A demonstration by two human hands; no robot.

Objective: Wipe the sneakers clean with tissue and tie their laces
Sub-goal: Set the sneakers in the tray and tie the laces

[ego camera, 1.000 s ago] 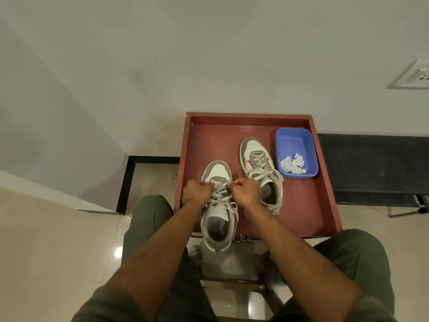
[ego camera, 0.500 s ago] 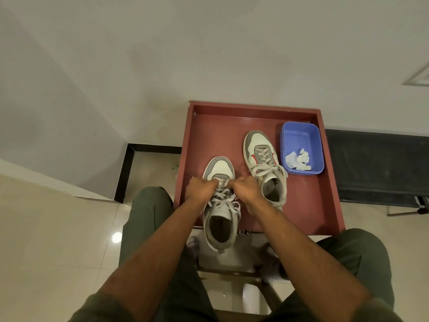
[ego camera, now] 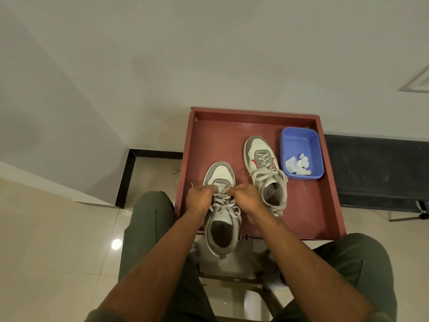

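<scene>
Head view, looking down past my forearms: my left hand (ego camera: pixel 200 196) and right hand (ego camera: pixel 246 196) are both curled over the near sneaker (ego camera: pixel 220 219), each clenched on a strand of its laces (ego camera: pixel 223 201) up by the toe end of the lacing. A lace tip pokes out at ten o'clock from my left knuckles, so I judge I'm drawing the two ends apart to snug a knot; how far that knot has got I can't tell, since my fingers cover it. The sneaker points to twelve o'clock with its heel hanging over the near edge of the red tray (ego camera: pixel 308 214), which puts the lacing right under my hands. The other sneaker (ego camera: pixel 264 173) sits at about one o'clock from the first, apart from it, toe also to twelve; its laces look looped in a bow, so that one seems done. Just beside it at three o'clock is the blue tub (ego camera: pixel 299 138) with crumpled tissue (ego camera: pixel 298 164) inside, likely parked out of the way since wiping looks finished. What's left, I'd guess, is finishing this bow.
</scene>
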